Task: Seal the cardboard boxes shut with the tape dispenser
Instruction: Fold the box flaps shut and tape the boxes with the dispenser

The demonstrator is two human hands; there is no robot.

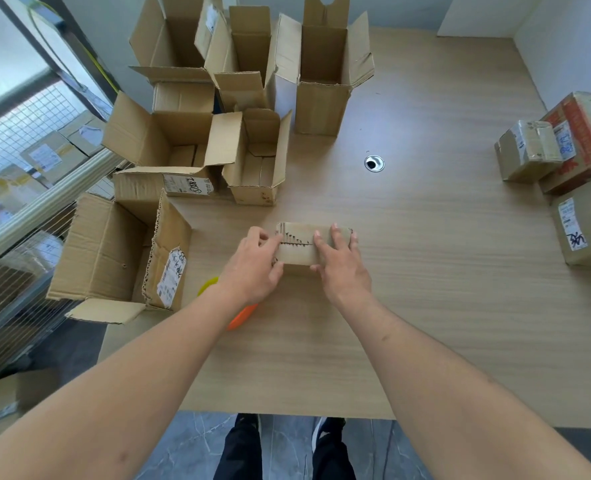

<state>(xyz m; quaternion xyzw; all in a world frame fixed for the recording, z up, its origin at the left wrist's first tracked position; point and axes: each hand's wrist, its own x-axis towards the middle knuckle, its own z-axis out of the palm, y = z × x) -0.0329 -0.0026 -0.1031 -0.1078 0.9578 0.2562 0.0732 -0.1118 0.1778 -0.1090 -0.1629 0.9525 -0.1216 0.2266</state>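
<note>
A small closed cardboard box with black scribbles along its top seam lies on the wooden table in front of me. My left hand grips its left end with curled fingers. My right hand presses flat on its right top, fingers straight. An orange and yellow tape dispenser lies on the table under my left forearm, mostly hidden.
Several open empty cardboard boxes crowd the table's left and back. Three taped boxes sit at the right edge. A round cable grommet is in the tabletop. A wire-mesh cage of parcels stands left.
</note>
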